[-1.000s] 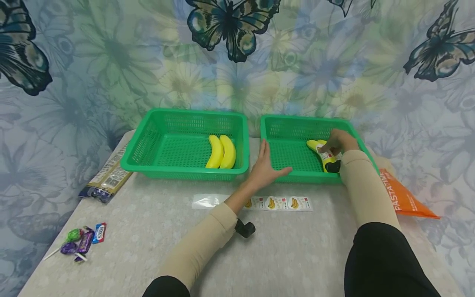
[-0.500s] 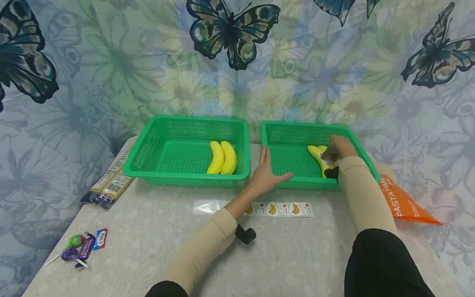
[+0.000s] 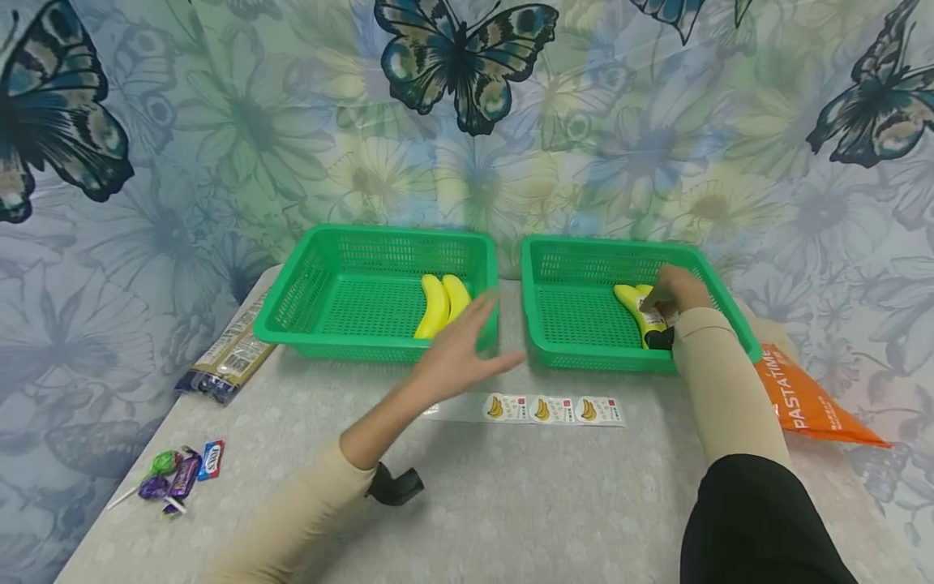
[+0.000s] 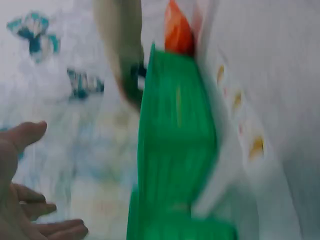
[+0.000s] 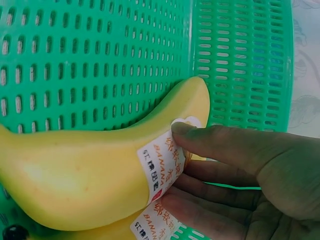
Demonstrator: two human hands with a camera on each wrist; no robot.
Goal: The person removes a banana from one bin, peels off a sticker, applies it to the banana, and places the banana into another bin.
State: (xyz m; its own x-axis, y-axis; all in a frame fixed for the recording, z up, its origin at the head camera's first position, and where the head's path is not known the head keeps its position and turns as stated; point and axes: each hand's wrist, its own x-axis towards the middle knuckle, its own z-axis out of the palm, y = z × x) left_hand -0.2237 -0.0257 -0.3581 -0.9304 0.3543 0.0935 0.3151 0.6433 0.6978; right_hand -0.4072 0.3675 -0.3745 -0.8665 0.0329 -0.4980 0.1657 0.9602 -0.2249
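Lifting off the right basket (image 3: 543, 341), the left hand (image 3: 456, 357) is hovering spread; right hand (image 3: 674, 292) is pressing a label (image 5: 161, 165) onto the banana (image 5: 100, 170) there. Next likely needs another sticker (image 3: 541, 408).

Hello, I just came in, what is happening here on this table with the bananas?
A person is putting labels on bananas. The right hand presses a white sticker onto a banana in the right green basket. The left hand hovers open above the table, in front of the left green basket, where two bananas lie. A strip of banana stickers lies on the table in front of the baskets.
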